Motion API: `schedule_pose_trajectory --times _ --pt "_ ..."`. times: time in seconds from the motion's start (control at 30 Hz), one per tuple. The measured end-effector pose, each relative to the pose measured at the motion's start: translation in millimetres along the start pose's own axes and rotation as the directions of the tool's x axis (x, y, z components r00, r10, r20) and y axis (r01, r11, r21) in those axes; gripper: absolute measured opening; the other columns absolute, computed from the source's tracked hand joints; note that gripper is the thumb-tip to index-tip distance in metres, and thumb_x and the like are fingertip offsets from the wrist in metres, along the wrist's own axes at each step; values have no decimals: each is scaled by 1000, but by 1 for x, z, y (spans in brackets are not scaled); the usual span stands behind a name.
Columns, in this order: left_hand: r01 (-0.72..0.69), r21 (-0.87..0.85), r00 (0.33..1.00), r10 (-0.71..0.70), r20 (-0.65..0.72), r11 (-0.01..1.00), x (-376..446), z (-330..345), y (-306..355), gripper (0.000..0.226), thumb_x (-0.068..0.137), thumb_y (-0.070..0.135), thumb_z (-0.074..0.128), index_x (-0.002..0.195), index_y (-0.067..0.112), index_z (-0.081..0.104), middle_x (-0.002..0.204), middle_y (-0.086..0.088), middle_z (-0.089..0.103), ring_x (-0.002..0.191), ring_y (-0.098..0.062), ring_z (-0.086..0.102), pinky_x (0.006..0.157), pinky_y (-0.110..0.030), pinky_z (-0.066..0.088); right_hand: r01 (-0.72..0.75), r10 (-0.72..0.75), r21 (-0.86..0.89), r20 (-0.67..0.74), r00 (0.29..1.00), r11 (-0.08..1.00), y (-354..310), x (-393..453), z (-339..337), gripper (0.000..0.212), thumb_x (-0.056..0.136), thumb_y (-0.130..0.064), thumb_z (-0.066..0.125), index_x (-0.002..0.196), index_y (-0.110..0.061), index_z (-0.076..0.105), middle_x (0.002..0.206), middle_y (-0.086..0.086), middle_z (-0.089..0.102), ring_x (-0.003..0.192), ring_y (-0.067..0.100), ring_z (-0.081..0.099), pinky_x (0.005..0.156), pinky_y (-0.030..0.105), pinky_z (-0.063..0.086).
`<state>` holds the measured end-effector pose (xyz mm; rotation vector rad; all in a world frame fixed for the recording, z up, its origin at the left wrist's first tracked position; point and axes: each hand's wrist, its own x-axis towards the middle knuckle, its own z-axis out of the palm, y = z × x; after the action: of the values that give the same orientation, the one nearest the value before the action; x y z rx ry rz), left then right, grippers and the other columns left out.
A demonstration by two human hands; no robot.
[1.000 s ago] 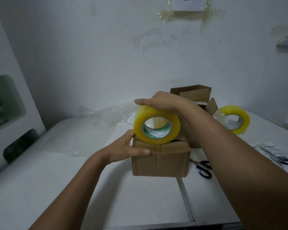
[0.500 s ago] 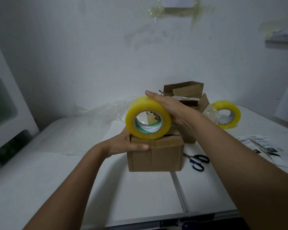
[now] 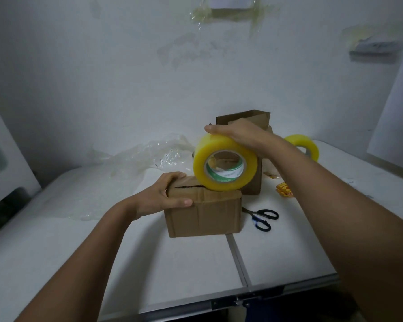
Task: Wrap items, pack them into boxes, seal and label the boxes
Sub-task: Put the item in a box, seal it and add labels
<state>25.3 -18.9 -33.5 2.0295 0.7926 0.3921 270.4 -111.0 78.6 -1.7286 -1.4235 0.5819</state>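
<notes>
While the flaps of the small cardboard box [image 3: 204,211] lie folded down with the seam between them showing as a dark slit on top, no strip of tape is visible across it, so sealing looks barely begun. The left hand [image 3: 164,197] grips the box's left top corner, fingers curled over the top and thumb pressed along the front face, steadying it on the white table [image 3: 191,270]. The right hand [image 3: 239,135] holds the yellow tape roll [image 3: 225,162] from above, palm and fingers laid over its rim; the roll stands on edge with its lower rim touching the right part of the box's top. Whether a free tape end is already stuck down cannot be told.

Behind the small box stands a second box [image 3: 254,118] with flaps up, apparently unsealed. Right of and behind it a spare tape roll [image 3: 306,145] rests on the table. Scissors [image 3: 263,217] lie just right of the small box, ready for cutting. Crumpled clear wrap [image 3: 154,154] sits behind and left of the box.

By this showing, packing of the near box seems done; taping, cutting and labelling remain, and the rear box is further behind.
</notes>
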Motion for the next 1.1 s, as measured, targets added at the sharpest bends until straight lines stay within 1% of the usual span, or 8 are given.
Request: schedule_pose_trajectory --times 0.2,0.37,0.53,0.63,0.73,0.87,0.97,1.1 --pt "10 35 1000 -11 24 999 0 0 5 93 58 61 82 140 45 40 135 25 36 126 3 42 105 -29 44 -22 7 -405 -39 999 914 -3 0 -20 56 75 -74 60 72 -18 54 76 -2 55 75 15 54 59 29 35" --pt "28 5 999 -28 25 1000 -2 1 5 89 58 58 84 136 50 43 137 26 36 127 5 42 102 -25 43 -9 -6 -543 -26 1000 840 -13 -1 -15 56 74 -73 60 86 -19 54 80 -3 53 73 14 51 57 29 35" --pt "37 23 999 -38 37 999 0 1 7 86 62 54 86 136 50 44 135 31 36 128 4 41 102 -24 42 -91 33 -705 -96 995 703 -16 -18 -34 65 70 -74 65 93 -15 52 96 2 55 92 25 56 72 35 44" --pt "67 122 994 -77 80 990 1 -2 17 81 70 51 81 139 52 39 133 30 33 129 0 38 101 -24 38 -111 98 -707 -59 993 699 13 -20 -33 53 75 -73 62 79 -21 52 94 5 53 89 25 53 73 34 42" --pt "114 333 978 -165 130 936 7 -4 39 74 78 50 76 140 52 35 134 17 31 126 -11 38 100 -28 38 -137 124 -652 -65 990 746 36 -18 -27 58 71 -76 61 62 -25 37 90 5 50 84 24 51 73 36 43" --pt "49 556 986 -128 103 829 23 15 66 55 84 45 71 124 24 40 119 4 44 101 -13 51 78 -24 45 -156 105 -668 -116 988 728 32 -19 -35 59 71 -77 61 68 -20 44 83 1 51 86 24 53 74 35 44" --pt "14 541 995 -67 77 841 27 33 68 55 80 53 74 109 22 38 98 9 51 81 -2 51 61 -15 38 -173 104 -681 -142 984 712 36 -19 -43 61 72 -77 61 85 -17 52 93 3 53 90 25 54 77 36 45" --pt "-33 574 998 -1 59 818 24 33 70 59 73 63 74 104 26 40 95 12 53 80 -2 52 60 -17 38 -182 119 -675 -138 983 715 39 -19 -44 63 71 -77 62 85 -17 50 96 5 53 92 26 53 79 37 45"
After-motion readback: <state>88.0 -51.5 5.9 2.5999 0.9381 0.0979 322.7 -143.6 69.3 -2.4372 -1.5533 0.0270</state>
